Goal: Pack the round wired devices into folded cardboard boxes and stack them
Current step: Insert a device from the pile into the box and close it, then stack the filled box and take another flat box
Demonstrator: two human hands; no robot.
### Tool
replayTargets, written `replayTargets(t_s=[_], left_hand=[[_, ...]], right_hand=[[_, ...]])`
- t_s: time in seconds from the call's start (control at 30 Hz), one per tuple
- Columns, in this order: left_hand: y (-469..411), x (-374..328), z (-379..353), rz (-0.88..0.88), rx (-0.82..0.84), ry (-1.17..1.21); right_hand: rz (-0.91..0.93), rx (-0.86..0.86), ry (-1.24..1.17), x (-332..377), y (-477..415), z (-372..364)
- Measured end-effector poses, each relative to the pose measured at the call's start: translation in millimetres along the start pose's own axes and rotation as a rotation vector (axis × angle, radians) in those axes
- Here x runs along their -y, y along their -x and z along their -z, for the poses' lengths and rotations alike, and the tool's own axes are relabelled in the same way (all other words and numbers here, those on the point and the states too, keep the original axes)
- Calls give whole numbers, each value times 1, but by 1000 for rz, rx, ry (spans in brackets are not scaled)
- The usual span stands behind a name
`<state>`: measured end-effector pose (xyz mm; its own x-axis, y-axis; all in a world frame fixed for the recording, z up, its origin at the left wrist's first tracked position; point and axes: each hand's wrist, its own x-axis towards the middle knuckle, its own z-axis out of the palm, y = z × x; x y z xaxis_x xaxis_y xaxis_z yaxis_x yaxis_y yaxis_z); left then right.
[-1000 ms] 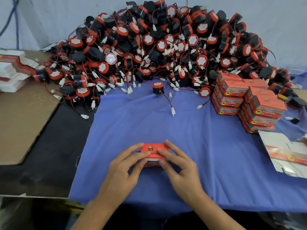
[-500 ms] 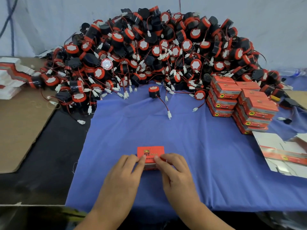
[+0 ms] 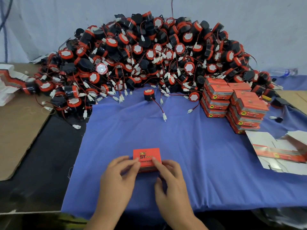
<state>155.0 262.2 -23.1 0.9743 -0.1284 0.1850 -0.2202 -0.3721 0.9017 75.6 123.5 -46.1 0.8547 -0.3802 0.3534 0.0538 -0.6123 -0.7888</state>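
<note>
A small red cardboard box [image 3: 147, 155] lies on the blue cloth [image 3: 191, 146] near the front edge. My left hand [image 3: 118, 178] grips its left side with curled fingers, and my right hand [image 3: 169, 176] grips its right side. A big heap of round black-and-red wired devices [image 3: 149, 55] fills the back of the table. One device [image 3: 148, 95] stands alone in front of the heap, its red wire trailing toward me. Two stacks of closed red boxes [image 3: 232, 103] stand at the right.
Flat unfolded box blanks [image 3: 279, 153] lie at the right edge. More flat blanks [image 3: 8, 80] are piled at the far left beside a brown cardboard sheet [image 3: 18, 123]. A grey cloth backdrop hangs behind the heap.
The box and both hands have come closer to the front edge. The printed top face now shows fully, with the fingers shifted from its top to its sides.
</note>
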Motion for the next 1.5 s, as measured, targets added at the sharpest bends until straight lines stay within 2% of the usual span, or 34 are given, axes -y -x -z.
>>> replayTargets(t_s=[0.1, 0.17, 0.23, 0.43, 0.57, 0.73, 1.0, 1.27, 1.33, 1.43, 1.5], left_hand=[[-4, -2, -20, 249, -41, 367], [-6, -10, -39, 313, -38, 464], [-9, -22, -58, 311, -21, 496], [-27, -67, -122, 148, 86, 462], [-50, -91, -175, 61, 262, 377], [-77, -105, -231, 66, 473, 381], [-123, -99, -283, 131, 661, 338], [-127, -92, -289, 72, 785, 382], [-122, -97, -284, 48, 760, 379], [-97, -106, -273, 9, 466, 248], [-70, -113, -268, 24, 368, 287]], right_hand=[[-220, -149, -255, 6, -7, -4], [-358, -233, -382, 9, -16, -1], [-432, -284, -408, 5, -28, 10], [-519, -394, -438, -25, -69, 59], [-543, -572, -502, -51, -103, 83], [-548, -695, -358, -87, -154, 108], [-687, -684, -474, -123, -196, 113], [-621, -754, -384, -129, -186, 105], [-627, -722, -425, -122, -181, 109], [-611, -620, -428, -106, -159, 122], [-579, -602, -296, -97, -137, 135]])
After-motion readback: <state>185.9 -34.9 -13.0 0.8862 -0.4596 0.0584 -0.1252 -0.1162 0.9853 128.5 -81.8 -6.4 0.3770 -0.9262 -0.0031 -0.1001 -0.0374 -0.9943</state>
